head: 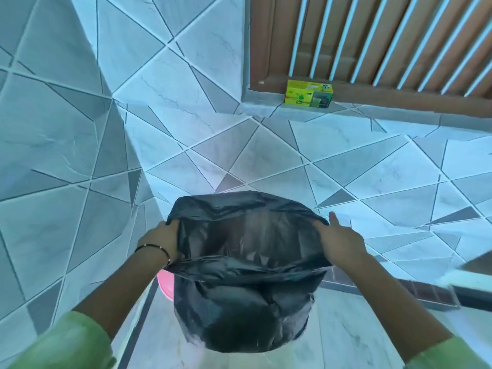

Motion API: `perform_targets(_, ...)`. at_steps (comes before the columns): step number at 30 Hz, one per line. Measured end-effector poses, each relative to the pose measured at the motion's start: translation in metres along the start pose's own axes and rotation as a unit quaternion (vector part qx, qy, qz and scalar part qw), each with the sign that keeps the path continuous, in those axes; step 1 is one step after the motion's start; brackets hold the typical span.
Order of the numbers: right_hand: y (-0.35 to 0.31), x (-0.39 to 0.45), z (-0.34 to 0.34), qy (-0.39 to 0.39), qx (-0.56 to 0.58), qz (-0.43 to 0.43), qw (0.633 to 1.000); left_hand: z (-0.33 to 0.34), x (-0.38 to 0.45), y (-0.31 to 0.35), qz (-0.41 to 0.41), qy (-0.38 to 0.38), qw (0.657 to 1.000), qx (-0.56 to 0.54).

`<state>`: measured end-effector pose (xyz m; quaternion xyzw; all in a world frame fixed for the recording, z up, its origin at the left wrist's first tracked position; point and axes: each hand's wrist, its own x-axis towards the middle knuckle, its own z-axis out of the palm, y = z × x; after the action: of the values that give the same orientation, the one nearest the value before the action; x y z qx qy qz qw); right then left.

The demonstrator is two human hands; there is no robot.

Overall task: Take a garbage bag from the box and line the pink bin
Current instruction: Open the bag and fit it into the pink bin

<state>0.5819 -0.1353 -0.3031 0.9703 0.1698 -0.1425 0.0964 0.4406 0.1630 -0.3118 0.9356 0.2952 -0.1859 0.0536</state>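
A black garbage bag [247, 265] hangs in front of me with its mouth pulled wide. My left hand [162, 242] grips the left edge of the mouth, and my right hand [336, 241] grips the right edge with the thumb raised. The bag's body covers most of the pink bin [165, 286], of which only a sliver of rim shows at lower left under the bag. The yellow-green garbage bag box [308, 94] stands far off on a tiled ledge below the slatted window.
Tiled walls with a triangle pattern surround the spot, with a corner column at left. A brown slatted window [372, 41] fills the upper right. A dark-tiled step edge [415, 291] runs at lower right. The floor below is pale marble tile.
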Motion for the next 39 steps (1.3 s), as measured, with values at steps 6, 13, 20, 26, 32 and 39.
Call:
perform_targets(6, -0.011, 0.001, 0.019, -0.007, -0.001, -0.019, 1.000, 0.039, 0.003, -0.040, -0.058, -0.038, 0.997, -0.024)
perform_targets(13, -0.052, 0.031, -0.012, 0.074, 0.028, -0.007, 0.997, 0.022, 0.024, -0.082, -0.038, 0.018, 0.998, -0.036)
perform_targets(20, -0.088, 0.059, -0.045, 0.109, 0.006, -0.010, 0.994, -0.008, 0.054, -0.122, -0.018, 0.077, 0.996, -0.047)
perform_targets(26, -0.116, 0.068, -0.036, 0.030, -0.028, -0.033, 0.999, 0.017, 0.061, -0.148, -0.023, 0.016, 0.999, -0.037)
perform_targets(32, -0.147, 0.089, -0.035, 0.009, -0.011, -0.052, 0.999, 0.036, 0.073, -0.164, -0.036, 0.003, 0.998, -0.046)
perform_targets(39, -0.164, 0.098, -0.031, 0.031, -0.047, -0.065, 0.996, 0.032, 0.085, -0.163, -0.017, -0.004, 1.000, -0.026)
